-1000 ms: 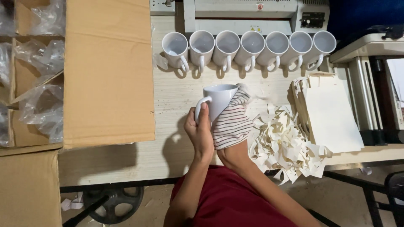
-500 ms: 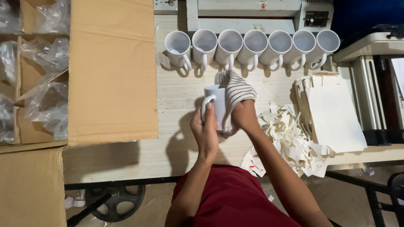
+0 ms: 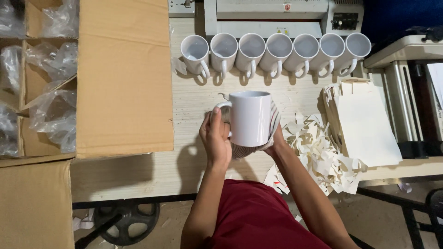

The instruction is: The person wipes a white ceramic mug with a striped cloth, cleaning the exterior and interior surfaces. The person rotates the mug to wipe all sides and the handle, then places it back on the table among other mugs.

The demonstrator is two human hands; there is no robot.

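Note:
I hold a plain white mug [image 3: 250,117] upright above the wooden table [image 3: 184,170]. My left hand [image 3: 215,138] grips it by the handle on its left side. My right hand [image 3: 276,138] is under and behind the mug, wrapped in a striped cloth [image 3: 272,124] that presses against the mug's right side and base. Most of the right hand is hidden by the mug and the cloth.
Several white mugs [image 3: 277,50] stand in a row at the table's far edge before a grey machine [image 3: 277,16]. A large cardboard box [image 3: 120,78] with plastic-wrapped items [image 3: 50,69] is at left. Paper scraps [image 3: 318,152] and white paper bags [image 3: 364,122] lie at right.
The mug was tilted with the cloth-covered right hand over or inside it; it now stands upright and closer to me, with the cloth down at its side and base.

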